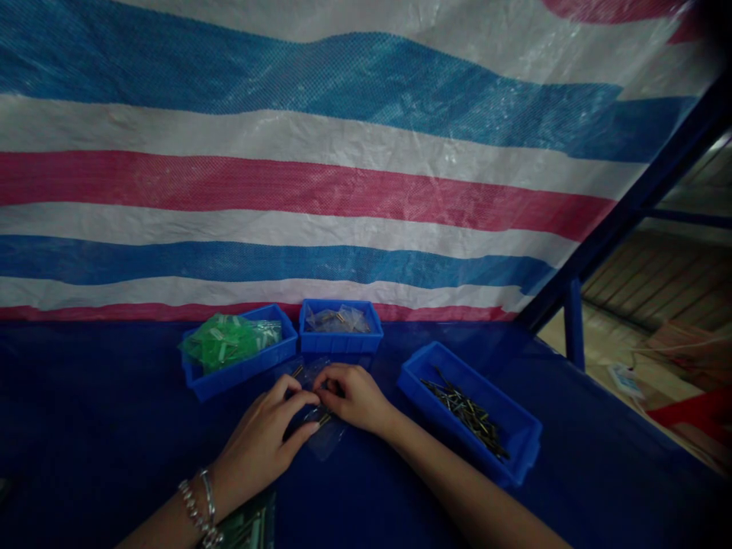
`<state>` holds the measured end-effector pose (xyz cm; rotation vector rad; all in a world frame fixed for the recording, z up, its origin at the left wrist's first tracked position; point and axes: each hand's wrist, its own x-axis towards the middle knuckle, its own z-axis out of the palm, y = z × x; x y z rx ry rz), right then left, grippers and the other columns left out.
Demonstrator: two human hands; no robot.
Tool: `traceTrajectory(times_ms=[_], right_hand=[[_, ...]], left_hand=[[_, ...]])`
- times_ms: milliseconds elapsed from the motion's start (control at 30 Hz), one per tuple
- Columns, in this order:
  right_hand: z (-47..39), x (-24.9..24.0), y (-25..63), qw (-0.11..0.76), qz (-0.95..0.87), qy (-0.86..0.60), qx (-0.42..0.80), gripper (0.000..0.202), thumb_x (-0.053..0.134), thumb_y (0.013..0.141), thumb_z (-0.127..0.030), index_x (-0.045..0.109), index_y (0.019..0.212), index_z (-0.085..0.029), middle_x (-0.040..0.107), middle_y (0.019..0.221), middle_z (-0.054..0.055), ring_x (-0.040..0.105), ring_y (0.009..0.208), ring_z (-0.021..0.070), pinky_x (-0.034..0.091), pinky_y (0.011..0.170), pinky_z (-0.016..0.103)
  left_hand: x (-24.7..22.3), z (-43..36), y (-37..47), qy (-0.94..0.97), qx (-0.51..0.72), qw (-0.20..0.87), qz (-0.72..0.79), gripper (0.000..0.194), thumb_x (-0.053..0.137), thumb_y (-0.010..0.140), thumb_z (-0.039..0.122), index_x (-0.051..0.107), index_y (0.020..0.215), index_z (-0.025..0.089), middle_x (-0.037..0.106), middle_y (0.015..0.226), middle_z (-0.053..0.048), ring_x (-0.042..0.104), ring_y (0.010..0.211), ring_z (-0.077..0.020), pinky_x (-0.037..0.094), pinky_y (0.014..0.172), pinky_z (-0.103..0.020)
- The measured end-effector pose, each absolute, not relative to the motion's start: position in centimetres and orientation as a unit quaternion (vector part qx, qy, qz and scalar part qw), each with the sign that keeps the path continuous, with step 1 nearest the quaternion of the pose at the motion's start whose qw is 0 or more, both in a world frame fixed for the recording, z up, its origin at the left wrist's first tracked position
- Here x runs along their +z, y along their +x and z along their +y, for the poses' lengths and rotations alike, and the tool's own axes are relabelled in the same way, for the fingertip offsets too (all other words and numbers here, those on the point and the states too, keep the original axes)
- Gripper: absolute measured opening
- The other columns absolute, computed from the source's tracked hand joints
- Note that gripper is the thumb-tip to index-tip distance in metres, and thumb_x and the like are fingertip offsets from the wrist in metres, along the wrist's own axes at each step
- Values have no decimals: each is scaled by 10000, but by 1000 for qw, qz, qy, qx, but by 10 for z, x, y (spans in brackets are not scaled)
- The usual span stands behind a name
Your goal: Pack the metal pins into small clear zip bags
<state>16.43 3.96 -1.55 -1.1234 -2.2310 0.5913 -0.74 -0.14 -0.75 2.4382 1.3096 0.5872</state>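
Observation:
A small clear plastic bag (pixel 327 441) lies on the blue table, with thin brass-coloured metal pieces showing at it. My left hand (pixel 268 427) is at the bag's left side, thumb and curled fingers on the plastic. Its index fingertip meets the fingers of my right hand (pixel 355 396), which pinch the bag from the right. The exact spot between the fingertips is partly hidden. To the right stands a blue bin (pixel 423 362) holding many thin, dark and brass-coloured metal rods (pixel 469 415), too dim to name surely.
Behind my hands, one blue bin (pixel 245 375) holds green plastic packets (pixel 223 341), and another blue bin (pixel 343 343) holds clear bags (pixel 337 319). A packet with pale pieces (pixel 252 530) lies near my left wrist. Striped sheeting (pixel 286 183) hangs behind the table; a blue frame post (pixel 575 324) stands right.

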Motion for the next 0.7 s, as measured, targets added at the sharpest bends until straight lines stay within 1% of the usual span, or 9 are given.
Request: traceTrajectory(times_ms=[267,700], right_hand=[[40,-15,164,284,-833,-423,214,139,514,699,-134,619,773,-187,446,581,-41,426,531,77,290,508,173],[38,-14,164,286,-832,-425,214,128,512,714,-145,619,771,-184,458,585,-40,428,525,72,294,500,172]], left_hand=[[-2,-1,-6,851,202,170,454,178,463,801,230,523,968,245,471,978,-30,524,871,-178,427,792,-340],[4,-4,-3,848,205,167,460,181,450,797,232,529,960,235,488,972,-32,532,846,-182,427,777,-348]])
